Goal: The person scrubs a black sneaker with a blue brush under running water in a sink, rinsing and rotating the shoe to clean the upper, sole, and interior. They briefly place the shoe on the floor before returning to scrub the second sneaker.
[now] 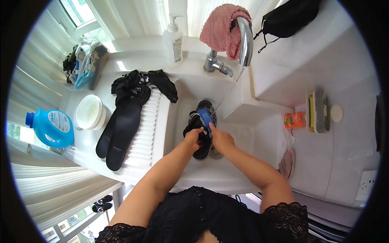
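Note:
A dark shoe (201, 152) lies in the white sink basin (184, 91), toe and heel pointing roughly near and far. My left hand (193, 138) grips the shoe's left side near its opening, fingers partly hidden. In my right hand (222, 140) is a blue scrubbing brush (205, 116), pressed against the upper part of the shoe. From the chrome faucet (245, 44), a thin stream of water (231, 91) runs down to the shoe's far end.
Left of the basin, a ribbed washboard (142, 139) carries two black insoles (120, 137) and a wet black cloth (131, 89). Around it stand a white tub (91, 112), a blue detergent jug (52, 127) and a pump bottle (174, 44). A pink towel (221, 30) drapes the faucet.

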Action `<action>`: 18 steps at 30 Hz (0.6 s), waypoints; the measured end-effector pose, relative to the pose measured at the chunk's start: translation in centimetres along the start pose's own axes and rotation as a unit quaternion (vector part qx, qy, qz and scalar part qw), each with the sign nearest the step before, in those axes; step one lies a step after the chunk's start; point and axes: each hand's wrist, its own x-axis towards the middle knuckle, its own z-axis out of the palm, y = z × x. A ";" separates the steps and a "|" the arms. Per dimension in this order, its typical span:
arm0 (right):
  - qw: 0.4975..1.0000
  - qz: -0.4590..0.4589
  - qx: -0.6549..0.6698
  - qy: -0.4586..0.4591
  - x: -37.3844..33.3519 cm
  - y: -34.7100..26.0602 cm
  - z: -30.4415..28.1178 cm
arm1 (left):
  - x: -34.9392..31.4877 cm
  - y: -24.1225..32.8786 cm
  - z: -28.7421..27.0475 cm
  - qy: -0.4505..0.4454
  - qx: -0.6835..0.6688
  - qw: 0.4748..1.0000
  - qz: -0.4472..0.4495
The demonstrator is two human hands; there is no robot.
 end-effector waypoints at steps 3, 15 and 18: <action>0.999 -0.015 -0.024 -0.025 -1.6 1.4 0.3 | 0.5 -0.3 -1.1 -0.016 -0.005 1.000 -0.013; 0.996 0.080 -0.006 0.040 -0.1 1.8 1.7 | 0.2 -0.3 -0.6 -0.005 0.024 1.000 -0.015; 0.991 0.121 0.007 0.062 0.0 0.3 2.4 | -0.4 -1.0 0.3 -0.003 0.014 1.000 -0.013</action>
